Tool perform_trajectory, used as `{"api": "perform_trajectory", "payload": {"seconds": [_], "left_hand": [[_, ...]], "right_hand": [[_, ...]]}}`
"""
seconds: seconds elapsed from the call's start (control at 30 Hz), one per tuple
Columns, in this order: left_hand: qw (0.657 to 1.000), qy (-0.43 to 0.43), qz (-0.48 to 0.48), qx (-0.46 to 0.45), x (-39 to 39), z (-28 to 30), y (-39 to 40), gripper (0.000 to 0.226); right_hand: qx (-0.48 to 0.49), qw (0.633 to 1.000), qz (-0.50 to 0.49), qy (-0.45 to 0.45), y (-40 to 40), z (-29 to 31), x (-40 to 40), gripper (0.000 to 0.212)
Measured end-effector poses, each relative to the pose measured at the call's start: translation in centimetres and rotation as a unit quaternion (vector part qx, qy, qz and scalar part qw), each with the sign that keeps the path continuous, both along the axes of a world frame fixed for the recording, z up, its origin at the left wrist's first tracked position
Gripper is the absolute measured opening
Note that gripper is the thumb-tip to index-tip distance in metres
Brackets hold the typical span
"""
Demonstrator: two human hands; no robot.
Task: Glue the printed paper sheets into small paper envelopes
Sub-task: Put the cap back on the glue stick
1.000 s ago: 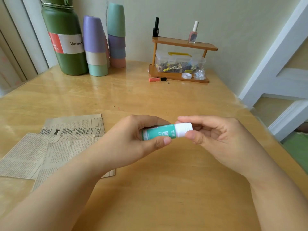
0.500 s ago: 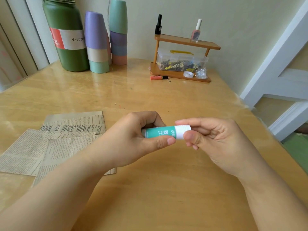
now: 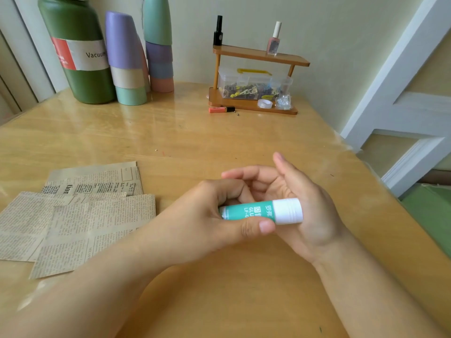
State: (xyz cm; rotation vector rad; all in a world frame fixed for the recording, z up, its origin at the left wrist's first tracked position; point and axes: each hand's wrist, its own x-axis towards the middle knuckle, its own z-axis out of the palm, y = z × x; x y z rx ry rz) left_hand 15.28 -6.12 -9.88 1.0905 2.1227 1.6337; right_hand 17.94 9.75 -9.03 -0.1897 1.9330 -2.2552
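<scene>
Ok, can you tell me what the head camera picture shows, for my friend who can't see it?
The left hand grips a green glue stick with its white cap on, in front of the open right hand. Printed paper sheets lie on the wooden table.

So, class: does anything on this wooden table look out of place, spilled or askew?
Only small things: an orange and black tube lies loose on the wooden table beside the small wooden shelf rack, and the printed paper sheets overlap unevenly. Nothing spilled.

"Vacuum" on green flask (image 3: 80, 54)
</scene>
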Motion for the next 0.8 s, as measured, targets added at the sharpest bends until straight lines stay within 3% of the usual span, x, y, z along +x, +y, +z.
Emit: {"api": "perform_trajectory", "payload": {"seconds": [0.3,0.63,0.7,0.8], "left_hand": [[0.999,0.002,-0.024,0.046,0.5,0.3,0.3,0.029],[1.0,0.019,-0.013,0.011,0.2,0.3,-0.1,0.03],[1.0,0.019,-0.024,0.0,-0.3,0.1,-0.4,0.025],[1.0,0.013,-0.019,-0.01,-0.8,-0.1,-0.4,0.026]], "right_hand": [[-0.051,0.999,0.016,-0.01,-0.2,0.1,0.4,0.041],[-0.086,0.995,0.029,-0.037,-0.4,-0.6,0.3,0.035],[-0.056,0.998,-0.008,-0.033,-0.7,-0.9,0.2,0.037],[0.075,0.987,-0.135,-0.037,-0.5,-1.0,-0.1,0.05]]}}
